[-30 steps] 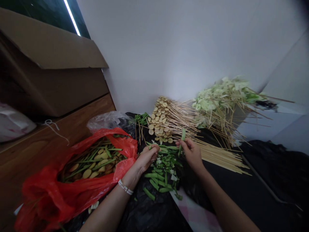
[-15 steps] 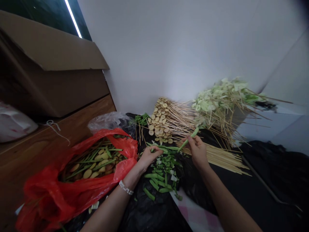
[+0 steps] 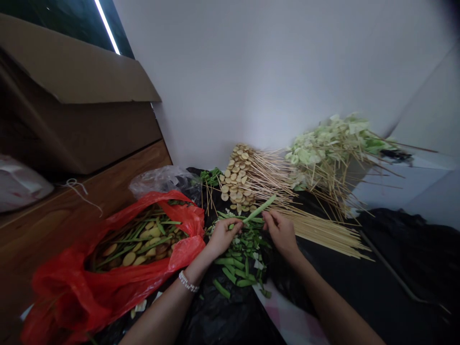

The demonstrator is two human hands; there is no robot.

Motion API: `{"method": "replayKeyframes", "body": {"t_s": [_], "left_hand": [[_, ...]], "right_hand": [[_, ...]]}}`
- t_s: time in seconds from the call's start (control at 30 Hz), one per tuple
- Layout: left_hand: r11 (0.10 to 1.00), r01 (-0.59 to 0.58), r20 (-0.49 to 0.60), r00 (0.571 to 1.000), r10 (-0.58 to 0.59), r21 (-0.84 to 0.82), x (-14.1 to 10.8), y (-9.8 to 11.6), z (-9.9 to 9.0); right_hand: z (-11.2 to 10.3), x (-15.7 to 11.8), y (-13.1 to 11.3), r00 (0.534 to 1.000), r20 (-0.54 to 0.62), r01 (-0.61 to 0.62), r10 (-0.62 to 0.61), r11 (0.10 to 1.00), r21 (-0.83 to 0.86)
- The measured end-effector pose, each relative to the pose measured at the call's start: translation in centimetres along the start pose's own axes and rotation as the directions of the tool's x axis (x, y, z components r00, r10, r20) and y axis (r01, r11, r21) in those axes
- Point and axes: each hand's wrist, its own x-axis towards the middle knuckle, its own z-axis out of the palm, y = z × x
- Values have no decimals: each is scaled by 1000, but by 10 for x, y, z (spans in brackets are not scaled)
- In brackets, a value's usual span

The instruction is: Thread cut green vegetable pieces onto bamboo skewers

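Gripping a green stalk (image 3: 260, 208) in the left hand (image 3: 224, 237), far end tilted toward upper right of frame. Right hand (image 3: 282, 235) curled, fingers close beside the stalk, can't tell if touching. Pearl-like bracelet (image 3: 189, 281) on left wrist. Cut green bean pieces (image 3: 239, 268) lie under and between the hands on a black plastic sheet (image 3: 212, 311). Lower left, a red plastic bag (image 3: 72, 287) holds green stalks and yellow slices (image 3: 143, 244). Bamboo skewers (image 3: 323, 235) lie right of the right hand. Farther up center, stacked yellow rounds (image 3: 239, 177); upper right, pale green leaves (image 3: 323, 153) among skewers. Cardboard box (image 3: 72, 96) at upper left, white wall (image 3: 251, 86) behind.
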Motion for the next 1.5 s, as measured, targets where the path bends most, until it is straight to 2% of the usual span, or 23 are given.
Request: {"method": "replayKeyframes", "body": {"t_s": [0.07,0.13,0.2,0.23,0.3,0.53,0.7,0.8,0.9,1.03,1.13,1.23,1.33,1.4,1.5], "left_hand": [[989,-77,-74,994,86,123,0,1,-2],[962,-165,-70,981,183,216,-1,3,-2],[935,-238,-32,966,255,261,-2,5,0],[924,-266,-16,960,281,273,-3,6,1],[908,-305,12,949,315,286,-4,7,3],[880,-330,149,944,295,342,-4,1,3],[850,-263,164,964,210,456,-5,1,5],[870,-206,149,977,154,447,-7,7,6],[929,-178,104,983,152,324,-8,11,7],[999,-35,47,998,36,-18,-8,13,9],[953,91,88,994,-68,-289,-6,13,11],[883,161,136,984,-111,-441,-4,14,11],[868,162,161,982,-96,-470,-3,14,9],[887,150,177,981,-79,-437,-3,13,9],[916,135,176,982,-72,-377,-3,10,10]], "right_hand": [[-2,-3,-3,977,-39,193,-210,945,-264],[0,-6,-8,905,14,389,-424,817,-426],[4,-8,-11,823,130,534,-553,675,-509],[6,-9,-11,795,179,573,-580,620,-536],[10,-10,-8,771,249,605,-586,554,-571],[14,-11,0,764,320,621,-560,504,-601],[15,-13,-4,764,339,631,-549,529,-568],[15,-15,-6,772,317,625,-551,568,-535],[14,-17,-10,780,284,615,-557,601,-510],[12,-18,-16,790,223,602,-571,654,-458],[11,-15,-15,826,180,557,-534,726,-403],[11,-12,-10,862,202,506,-464,796,-333],[13,-11,-7,900,183,427,-396,885,-184],[14,-11,-7,938,115,335,-326,940,-65],[11,-7,-6,988,0,152,-152,985,77]]}}
